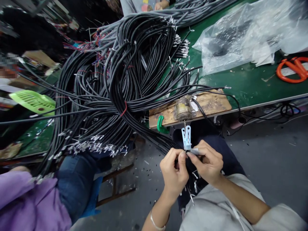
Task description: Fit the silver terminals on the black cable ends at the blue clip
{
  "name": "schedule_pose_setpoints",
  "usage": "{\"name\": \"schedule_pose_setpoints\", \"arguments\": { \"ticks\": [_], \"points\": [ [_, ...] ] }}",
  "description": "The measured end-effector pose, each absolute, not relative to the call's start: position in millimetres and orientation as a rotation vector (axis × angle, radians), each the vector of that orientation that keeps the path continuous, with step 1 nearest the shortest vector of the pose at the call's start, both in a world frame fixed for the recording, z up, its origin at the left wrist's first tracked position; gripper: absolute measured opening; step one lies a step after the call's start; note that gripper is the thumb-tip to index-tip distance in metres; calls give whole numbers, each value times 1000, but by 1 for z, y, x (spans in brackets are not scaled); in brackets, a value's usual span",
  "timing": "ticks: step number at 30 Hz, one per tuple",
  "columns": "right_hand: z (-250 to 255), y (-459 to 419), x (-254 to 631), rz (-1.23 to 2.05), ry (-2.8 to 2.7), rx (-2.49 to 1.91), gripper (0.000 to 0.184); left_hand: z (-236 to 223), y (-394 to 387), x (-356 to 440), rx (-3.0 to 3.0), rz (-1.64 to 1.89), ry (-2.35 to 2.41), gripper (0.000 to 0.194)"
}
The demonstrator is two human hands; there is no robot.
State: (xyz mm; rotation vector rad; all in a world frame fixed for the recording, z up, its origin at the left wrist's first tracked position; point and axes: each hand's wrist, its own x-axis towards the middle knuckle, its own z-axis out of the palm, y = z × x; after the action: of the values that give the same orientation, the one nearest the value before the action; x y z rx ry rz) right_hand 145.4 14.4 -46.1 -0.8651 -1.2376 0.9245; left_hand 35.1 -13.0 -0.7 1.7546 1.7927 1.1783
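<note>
My left hand [175,168] is closed in a pinch, thumb against fingertips, on what looks like the end of a black cable; the fingers hide most of it. Beside it, my right hand [207,162] pinches a small grey piece [195,151], whose exact kind I cannot make out. Both sets of fingertips meet just under the jaws of a light blue clothes peg [187,136]. The peg points down from a thin metal rod below a worn, tape-wrapped lump [182,109]. Black cables [154,138] run down behind my left hand, and their stripped ends hang below.
The lump sits on a wooden board [216,102], with a green clamp [162,124] at its edge. Large black cable coils [134,73] cover the green table [245,83]. Orange-handled scissors [292,69] and a plastic bag [231,41] lie right. A purple-sleeved person sits left; another is across.
</note>
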Motion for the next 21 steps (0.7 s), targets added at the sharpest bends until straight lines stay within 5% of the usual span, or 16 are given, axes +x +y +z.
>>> {"name": "schedule_pose_setpoints", "arguments": {
  "ticks": [3, 10, 17, 21],
  "points": [
    [-49, 17, 152, 1035, -1172, -890, 5, 0, -12, 34, 1745, 1139, 1743, 23],
    [-28, 35, 171, 1062, -1673, -694, 20, 15, -3, 9, 1741, 805, 1504, 35],
    [-28, 36, 163, 2040, -1141, -261, 40, 26, 10, -5, 1793, 1016, 1029, 30],
    [-37, 47, 161, 2158, -993, -427, 38, 20, 6, 3, 1888, 1041, 1182, 14]
  ]
}}
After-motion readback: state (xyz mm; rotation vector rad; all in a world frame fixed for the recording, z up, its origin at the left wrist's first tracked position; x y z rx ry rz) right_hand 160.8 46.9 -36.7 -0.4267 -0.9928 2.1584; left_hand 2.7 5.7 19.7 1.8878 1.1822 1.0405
